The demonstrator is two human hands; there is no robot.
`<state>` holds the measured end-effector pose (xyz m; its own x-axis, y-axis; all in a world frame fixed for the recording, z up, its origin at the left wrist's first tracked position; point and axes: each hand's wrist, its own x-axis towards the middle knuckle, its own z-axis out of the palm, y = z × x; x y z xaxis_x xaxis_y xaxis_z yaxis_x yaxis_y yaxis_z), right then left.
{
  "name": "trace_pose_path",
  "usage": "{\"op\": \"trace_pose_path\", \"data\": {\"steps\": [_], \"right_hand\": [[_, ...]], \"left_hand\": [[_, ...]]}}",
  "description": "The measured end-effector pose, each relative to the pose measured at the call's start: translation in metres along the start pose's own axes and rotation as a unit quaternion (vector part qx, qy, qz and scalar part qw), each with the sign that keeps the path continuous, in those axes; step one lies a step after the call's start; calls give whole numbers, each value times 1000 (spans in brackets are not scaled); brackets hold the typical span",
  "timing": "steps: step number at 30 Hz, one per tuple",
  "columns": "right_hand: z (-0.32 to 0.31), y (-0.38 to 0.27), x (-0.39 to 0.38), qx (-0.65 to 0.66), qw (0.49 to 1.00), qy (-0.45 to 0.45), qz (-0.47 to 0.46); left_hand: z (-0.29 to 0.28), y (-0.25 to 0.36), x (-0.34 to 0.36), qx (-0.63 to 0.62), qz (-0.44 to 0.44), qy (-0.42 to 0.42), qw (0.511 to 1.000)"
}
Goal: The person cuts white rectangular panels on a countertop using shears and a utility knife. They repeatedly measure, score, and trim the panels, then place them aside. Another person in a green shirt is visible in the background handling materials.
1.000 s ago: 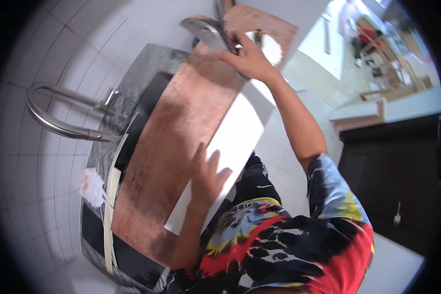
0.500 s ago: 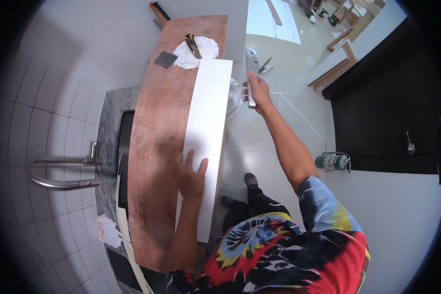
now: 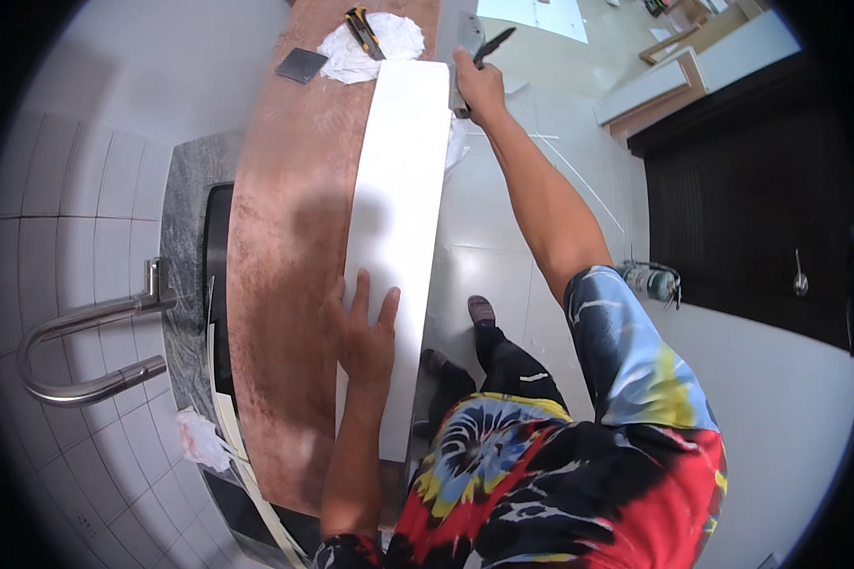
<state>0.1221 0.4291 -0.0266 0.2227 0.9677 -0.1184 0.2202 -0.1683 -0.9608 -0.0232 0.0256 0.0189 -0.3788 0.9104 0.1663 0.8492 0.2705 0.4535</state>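
Note:
A long white board [image 3: 403,161] lies lengthwise on a brown wooden sheet [image 3: 285,190]. My left hand [image 3: 365,341] rests flat on the near part of the white board, fingers spread. At the board's far right corner, my right hand [image 3: 481,87] is closed around what looks like a grey metal hand plane [image 3: 469,33]; a dark piece sticks out from its right side. The plane is upright beside the board's long edge; whether it touches cannot be told. Its lower part is partly hidden by my fingers.
Beyond the board lie a yellow-and-black utility knife [image 3: 362,33] on a crumpled white cloth [image 3: 399,40] and a dark square pad [image 3: 302,65]. A steel faucet [image 3: 76,389] stands at left. A green cylinder [image 3: 650,281] sits by the dark door [image 3: 750,199] at right.
My right hand has moved the plane further away and left, up to the board's far corner. My left hand stays on the board. The view has shifted slightly.

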Motion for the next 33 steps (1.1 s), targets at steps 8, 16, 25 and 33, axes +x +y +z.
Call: {"op": "trace_pose_path", "data": {"steps": [8,16,25,33], "right_hand": [[-17,2,-97,-62,996,47,-32],[-60,29,-365,2,999,-44,-3],[-38,31,-245,-13,999,-19,25],[-1,11,-12,-20,998,45,-38]], "left_hand": [[10,-5,4,27,23,19,999],[4,1,5,14,-21,5,1000],[2,0,5,23,-23,-25,999],[1,5,4,-4,-21,-26,999]]}}
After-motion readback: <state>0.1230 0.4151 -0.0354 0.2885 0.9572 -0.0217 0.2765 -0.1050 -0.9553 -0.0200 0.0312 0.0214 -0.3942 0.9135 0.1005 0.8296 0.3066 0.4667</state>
